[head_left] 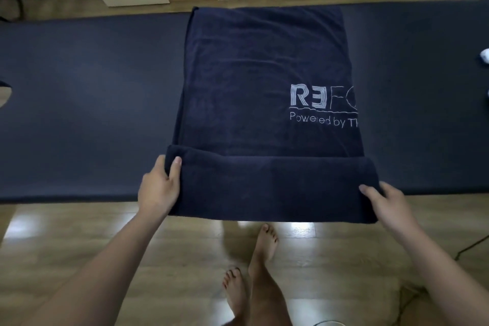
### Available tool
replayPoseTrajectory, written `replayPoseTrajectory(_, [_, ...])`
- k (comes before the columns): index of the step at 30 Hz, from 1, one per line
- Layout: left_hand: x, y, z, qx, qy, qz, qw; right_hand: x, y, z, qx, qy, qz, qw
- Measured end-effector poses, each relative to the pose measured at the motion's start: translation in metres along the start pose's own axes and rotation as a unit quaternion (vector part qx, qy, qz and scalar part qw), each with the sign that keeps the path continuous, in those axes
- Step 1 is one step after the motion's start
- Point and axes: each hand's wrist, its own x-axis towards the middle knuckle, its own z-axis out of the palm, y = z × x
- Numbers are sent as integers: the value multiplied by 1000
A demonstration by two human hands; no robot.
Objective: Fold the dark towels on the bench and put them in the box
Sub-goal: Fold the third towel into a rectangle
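Near fold of the navy terry towel [264,74] gripped at both ends.
It lay across the dark padded bench [92,87]; left hand [158,188] and right hand [386,204] likely needed a level, taut carry to square the edges.

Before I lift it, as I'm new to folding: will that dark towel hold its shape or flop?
Probably floppy: the towel hangs over the bench edge, folded back between the left hand and right hand. Likely grippy: its nap looks plush.
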Motion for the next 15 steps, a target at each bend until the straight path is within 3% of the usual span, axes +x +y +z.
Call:
replayPoseTrajectory(6, [-1,1,12,125,4,-65,990,2,-3,8,-33,13,62,997])
replayPoseTrajectory(8, [-2,5,9,113,69,-55,990,-3,-14,6,-60,53,58,995])
replayPoseTrajectory(9, [-7,8,11,120,138,-4,983,-5,-17,7,-97,110,28,989])
replayPoseTrajectory(11, [-27,25,23,133,213,170,953,-19,-25,23,-163,225,-137,951])
replayPoseTrajectory(12, [-41,33,37,140,174,272,936,-28,-30,41,-183,213,-238,930])
replayPoseTrajectory(13, [-54,37,54,163,98,353,916,-37,-33,62,-224,149,-319,909])
replayPoseTrajectory(15, [-65,32,78,240,-28,415,877,-43,-28,99,-354,3,-378,856])
